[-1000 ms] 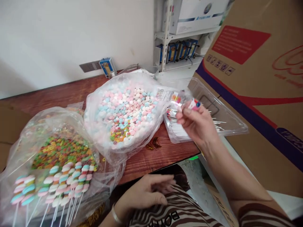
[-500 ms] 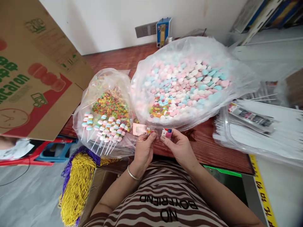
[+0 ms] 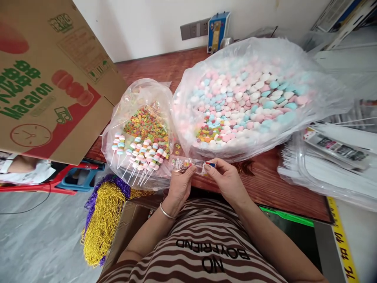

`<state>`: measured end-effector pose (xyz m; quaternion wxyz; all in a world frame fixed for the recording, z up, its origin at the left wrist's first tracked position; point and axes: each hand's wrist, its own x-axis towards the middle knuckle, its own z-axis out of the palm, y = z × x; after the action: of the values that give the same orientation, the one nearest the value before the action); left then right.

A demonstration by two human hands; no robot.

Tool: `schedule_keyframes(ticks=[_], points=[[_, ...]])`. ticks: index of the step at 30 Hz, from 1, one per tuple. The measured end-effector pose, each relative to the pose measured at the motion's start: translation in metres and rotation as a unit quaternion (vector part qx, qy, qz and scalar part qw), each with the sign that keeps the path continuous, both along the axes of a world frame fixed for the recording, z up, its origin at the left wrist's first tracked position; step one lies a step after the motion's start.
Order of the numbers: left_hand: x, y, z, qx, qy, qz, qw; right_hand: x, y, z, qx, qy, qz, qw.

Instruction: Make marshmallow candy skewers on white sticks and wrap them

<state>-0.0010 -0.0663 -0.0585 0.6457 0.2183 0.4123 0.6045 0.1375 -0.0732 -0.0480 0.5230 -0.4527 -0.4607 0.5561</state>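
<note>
My left hand point(image 3: 180, 186) is closed, thumb and fingers pinching a small clear printed wrapper point(image 3: 181, 162) near its middle. On the wrapper's right end, which bears coloured print, my right hand point(image 3: 226, 179) is pinched shut too. The wrapper looks flat and is held level over the table's front edge. Left of my hands, marshmallow skewers point(image 3: 144, 157) on white sticks rest on a clear bag point(image 3: 118, 114) of small coloured candy rings point(image 3: 149, 127). Beyond my hands lies a large open bag point(image 3: 188, 82) of pink, white and blue marshmallows point(image 3: 235, 98), with some candy rings in it.
A big cardboard box point(image 3: 55, 86) stands at the left. White sticks and printed wrappers point(image 3: 335, 151) lie in plastic at the right. A blue device point(image 3: 218, 33) sits by the wall socket point(image 3: 194, 30). Gold and purple bead strings point(image 3: 103, 220) hang below the table point(image 3: 297, 188) at left.
The view has swung left, so the table's contents sit further right. The wrapper's right end has turned between my right fingers. Both hands keep their pinch.
</note>
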Motion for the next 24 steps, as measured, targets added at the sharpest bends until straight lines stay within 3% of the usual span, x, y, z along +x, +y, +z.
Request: schedule_keyframes(ticks=[3,9,12,17,21,24], points=[[-0.002,-0.001,0.002,0.003,0.006,-0.011,1.0,0.002,-0.001,-0.001,0.027,-0.052,-0.019,0.998],[-0.001,0.004,-0.002,-0.021,0.033,0.036,0.999,0.003,-0.003,-0.004,0.072,-0.192,-0.059,0.977],[0.0,0.007,-0.007,-0.037,0.019,0.058,0.997,0.004,0.0,-0.004,0.046,-0.161,-0.057,0.984],[0.002,0.009,-0.008,-0.038,-0.003,0.073,0.997,0.003,0.006,0.0,-0.007,-0.063,0.017,0.998],[0.0,0.009,-0.009,-0.03,-0.024,0.033,0.999,0.003,0.006,0.001,0.01,-0.099,-0.008,0.995],[-0.005,0.013,-0.012,-0.067,-0.08,0.038,0.994,0.005,0.005,-0.001,0.021,-0.097,-0.027,0.995]])
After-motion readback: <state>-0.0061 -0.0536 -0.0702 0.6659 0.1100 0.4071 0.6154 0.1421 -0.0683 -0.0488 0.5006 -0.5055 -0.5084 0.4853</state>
